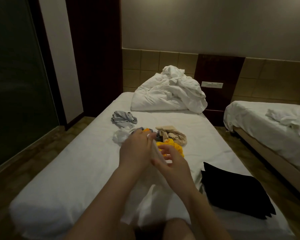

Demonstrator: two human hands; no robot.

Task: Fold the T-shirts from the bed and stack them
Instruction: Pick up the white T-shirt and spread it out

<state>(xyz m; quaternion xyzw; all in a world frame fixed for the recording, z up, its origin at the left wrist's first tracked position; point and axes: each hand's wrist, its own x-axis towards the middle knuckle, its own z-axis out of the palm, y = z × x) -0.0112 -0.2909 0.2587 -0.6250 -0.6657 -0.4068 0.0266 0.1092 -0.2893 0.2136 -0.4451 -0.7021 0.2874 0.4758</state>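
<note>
A white T-shirt [156,193] is held up over the near end of the bed [80,163]. The top of the shirt is pinched by the left hand [137,149], whose fingers [150,135] are closed on the cloth. Just beside it, at 4 o'clock, the right hand [171,163] is seen, and its fingers [168,150] are spread apart near the cloth. It cannot be told if the cloth is touched by them.

A folded black T-shirt [235,193] is laid at 3 o'clock from the white one. Past the hands, at 12 o'clock, a loose pile is seen: a yellow shirt [175,148], a beige shirt [173,134], a crumpled white shirt [121,135] and a grey shirt [123,118]. A bunched white blanket [168,92] is heaped at the far end of the bed.
</note>
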